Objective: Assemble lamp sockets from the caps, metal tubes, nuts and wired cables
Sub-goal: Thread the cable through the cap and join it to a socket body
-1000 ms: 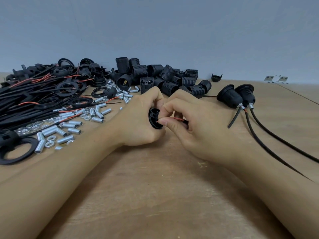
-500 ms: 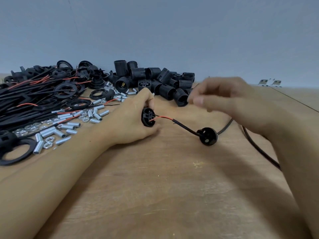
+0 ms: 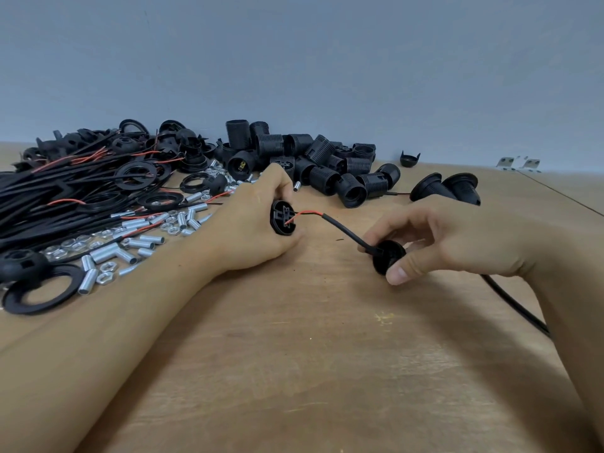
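My left hand (image 3: pixel 248 223) grips a black socket body (image 3: pixel 282 219) with its wired end facing right. Red and black wires (image 3: pixel 305 214) run from it into a black cable (image 3: pixel 343 232). The cable passes through a black cap (image 3: pixel 387 258), which my right hand (image 3: pixel 457 240) pinches between thumb and fingers low over the wooden table (image 3: pixel 294 354). The cable (image 3: pixel 513 305) trails on past my right wrist toward the right edge.
Black cables with red wires (image 3: pixel 65 197) are piled at the left. Metal tubes and nuts (image 3: pixel 130 237) lie in front of them. Threaded black socket shells (image 3: pixel 327 168) are heaped at the back. Two finished sockets (image 3: pixel 447 188) lie at the right, a black ring (image 3: pixel 39 289) at the near left.
My right hand let go of the wires at the socket body, swung up and right, then came down and took hold of the cap on the cable. My left hand stayed put.
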Demonstrator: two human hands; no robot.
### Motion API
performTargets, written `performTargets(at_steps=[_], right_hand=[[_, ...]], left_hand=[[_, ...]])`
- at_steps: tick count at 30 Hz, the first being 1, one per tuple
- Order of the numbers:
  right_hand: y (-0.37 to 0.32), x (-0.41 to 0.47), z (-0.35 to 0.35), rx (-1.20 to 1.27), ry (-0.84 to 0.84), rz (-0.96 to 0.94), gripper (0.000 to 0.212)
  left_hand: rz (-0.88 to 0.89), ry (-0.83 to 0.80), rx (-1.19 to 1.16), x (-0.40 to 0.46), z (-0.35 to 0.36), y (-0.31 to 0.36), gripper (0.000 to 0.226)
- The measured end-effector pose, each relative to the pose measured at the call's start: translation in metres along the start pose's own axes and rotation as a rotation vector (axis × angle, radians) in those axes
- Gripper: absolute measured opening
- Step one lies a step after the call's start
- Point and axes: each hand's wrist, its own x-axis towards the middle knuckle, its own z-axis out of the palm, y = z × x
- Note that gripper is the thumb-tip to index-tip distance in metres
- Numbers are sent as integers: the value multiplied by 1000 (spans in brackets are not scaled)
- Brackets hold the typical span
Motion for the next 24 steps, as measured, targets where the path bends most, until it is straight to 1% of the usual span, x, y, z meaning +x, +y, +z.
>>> performTargets(at_steps=[3, 5, 7, 9, 11, 13, 14, 16, 19, 22, 24], right_hand=[[-2, -2, -2, 126, -8, -45, 42], [-2, -1, -2, 123, 17, -52, 43], [-2, 0, -1, 68, 54, -34, 47], [-2, 2, 2, 26, 93, -19, 49], [-2, 3, 4, 26, 151, -24, 52], [-4, 2, 4, 68, 175, -53, 50], [-5, 3, 4, 88, 194, -68, 49], [-5, 4, 4, 61, 285, -78, 47], [-3, 11, 12, -136, 417, -95, 36], [-3, 17, 20, -236, 443, -134, 36], [-3, 20, 23, -317, 426, -142, 36]], left_hand=[[-15, 16, 23, 1, -3, -1, 43], [-8, 45, 23, 1, -5, -1, 42], [67, 79, 6, 1, -8, 0, 39], [174, 79, 40, 0, -12, 2, 35], [264, 63, 103, 0, -14, 2, 22], [305, 52, 178, 2, -15, 1, 7], [301, 39, 208, 2, -16, -1, 6], [262, -4, 243, 2, -17, -2, 11], [192, -49, 343, 1, -19, -2, 15], [139, -45, 451, 3, -20, -4, 17], [124, -30, 456, 3, -20, -5, 21]])
